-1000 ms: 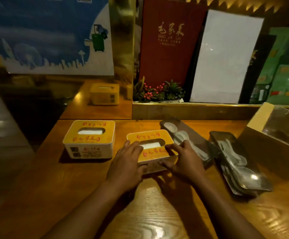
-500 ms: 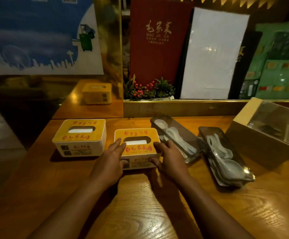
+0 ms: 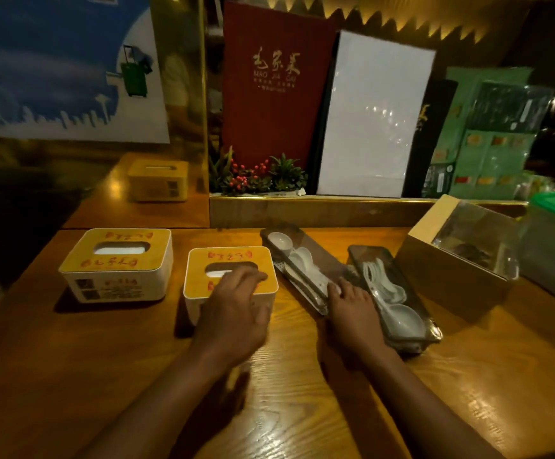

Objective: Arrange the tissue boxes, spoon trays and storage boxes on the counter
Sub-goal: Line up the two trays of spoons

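Along the counter [image 3: 104,376] back edge, two tissue boxes [image 3: 117,265] sit squared. Left hand [image 3: 233,313] rests loosely spread on the nearer one; right hand [image 3: 352,309], fingers apart, touches the skewed spoon trays [image 3: 306,260]. Trays, storage box [image 3: 458,260] unarranged.

Glossy grained wood counter [image 3: 302,409]; smooth white plastic tissue box [image 3: 117,288]; glossy ceramic-looking spoons [image 3: 398,313].

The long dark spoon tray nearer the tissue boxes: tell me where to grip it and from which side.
Probably best to grip the long dark spoon tray at its near short end, coming from the front edge of the wooden counter. It is narrow and lies angled away, so that end points toward the person. The right hand already rests there. White ceramic spoons lie loose inside, so keep it level.
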Tool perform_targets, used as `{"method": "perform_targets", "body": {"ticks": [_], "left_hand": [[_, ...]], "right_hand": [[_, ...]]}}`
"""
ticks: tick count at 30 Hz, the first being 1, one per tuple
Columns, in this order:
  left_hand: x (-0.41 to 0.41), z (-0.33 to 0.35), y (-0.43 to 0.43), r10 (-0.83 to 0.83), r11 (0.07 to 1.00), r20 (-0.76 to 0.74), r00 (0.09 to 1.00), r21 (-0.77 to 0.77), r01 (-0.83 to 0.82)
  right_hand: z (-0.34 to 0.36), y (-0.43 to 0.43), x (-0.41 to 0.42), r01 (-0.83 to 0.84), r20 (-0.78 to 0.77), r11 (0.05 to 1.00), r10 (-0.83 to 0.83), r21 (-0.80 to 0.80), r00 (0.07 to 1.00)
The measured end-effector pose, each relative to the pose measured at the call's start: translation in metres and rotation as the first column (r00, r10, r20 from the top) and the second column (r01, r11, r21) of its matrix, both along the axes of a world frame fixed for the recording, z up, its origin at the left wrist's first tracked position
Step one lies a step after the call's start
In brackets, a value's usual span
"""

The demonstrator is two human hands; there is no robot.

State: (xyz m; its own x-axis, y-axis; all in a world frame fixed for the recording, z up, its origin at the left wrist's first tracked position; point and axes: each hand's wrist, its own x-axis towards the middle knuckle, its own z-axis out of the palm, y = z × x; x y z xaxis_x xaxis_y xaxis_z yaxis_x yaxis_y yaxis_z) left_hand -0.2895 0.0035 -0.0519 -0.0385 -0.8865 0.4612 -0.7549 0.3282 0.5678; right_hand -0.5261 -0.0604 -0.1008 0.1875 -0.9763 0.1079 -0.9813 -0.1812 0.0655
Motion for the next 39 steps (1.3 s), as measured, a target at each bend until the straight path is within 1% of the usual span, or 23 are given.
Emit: {"method": "perform_targets", "body": {"ticks": [3,5,7,9,12,15,19,24,28,30,31,33,34,36,37,39], "left_hand": [[-0.036,-0.013,-0.004,-0.026,0.992,-0.124,0.992,0.121,0.041],[-0.059,-0.024,-0.009,-0.020,0.984,-0.168,0.986,0.174,0.050],[-0.080,-0.030,-0.012,0.011,0.977,-0.151,0.989,0.214,0.021],[-0.098,-0.035,-0.012,0.044,0.969,-0.101,0.994,0.246,-0.018],[-0.116,-0.045,-0.013,0.087,0.945,-0.084,0.993,0.321,-0.055],[-0.125,-0.050,-0.016,0.176,0.933,-0.088,0.980,0.332,-0.138],[-0.124,-0.051,-0.020,0.253,0.923,-0.103,0.962,0.323,-0.208],[-0.124,-0.048,-0.019,0.266,0.912,-0.136,0.954,0.355,-0.204],[-0.128,-0.046,-0.018,0.301,0.902,-0.109,0.947,0.356,-0.246],[-0.131,-0.044,-0.016,0.299,0.899,-0.073,0.951,0.356,-0.255],[-0.133,-0.042,-0.015,0.296,0.899,-0.051,0.954,0.353,-0.260],[-0.143,-0.037,-0.010,0.302,0.903,0.015,0.953,0.316,-0.291],[-0.150,-0.033,-0.007,0.295,0.915,0.051,0.954,0.273,-0.298],[-0.166,-0.026,-0.005,0.210,0.952,0.105,0.972,0.203,-0.228],[-0.176,-0.024,-0.007,0.140,0.967,0.138,0.980,0.193,-0.165],[-0.194,-0.025,-0.014,0.008,0.974,0.223,0.975,0.218,-0.058]], "right_hand": [[-0.003,0.007,-0.001,-0.097,0.024,0.992,0.099,-0.084,0.995],[-0.004,0.011,-0.006,-0.191,0.040,0.971,0.199,-0.144,0.979],[-0.004,0.011,-0.015,-0.266,0.052,0.949,0.278,-0.169,0.959],[-0.003,0.009,-0.025,-0.275,0.097,0.950,0.290,-0.148,0.952],[-0.006,0.005,-0.037,-0.284,0.180,0.952,0.301,-0.115,0.936],[-0.006,0.003,-0.045,-0.358,0.209,0.923,0.380,-0.139,0.901],[-0.004,0.005,-0.051,-0.433,0.206,0.887,0.460,-0.163,0.864],[-0.001,0.007,-0.061,-0.507,0.190,0.842,0.537,-0.185,0.822],[0.007,0.003,-0.066,-0.543,0.222,0.829,0.559,-0.134,0.799],[0.013,0.003,-0.078,-0.536,0.263,0.834,0.550,-0.129,0.792],[0.015,0.003,-0.087,-0.499,0.302,0.857,0.513,-0.127,0.804],[0.017,0.004,-0.111,-0.358,0.336,0.929,0.368,-0.095,0.867],[0.018,0.005,-0.125,-0.279,0.311,0.959,0.281,-0.052,0.908],[0.013,0.008,-0.150,-0.148,0.252,0.987,0.129,0.057,0.959],[0.009,0.010,-0.161,-0.120,0.249,0.988,0.093,0.096,0.964],[0.003,0.012,-0.174,-0.139,0.293,0.984,0.102,0.112,0.951]]}}
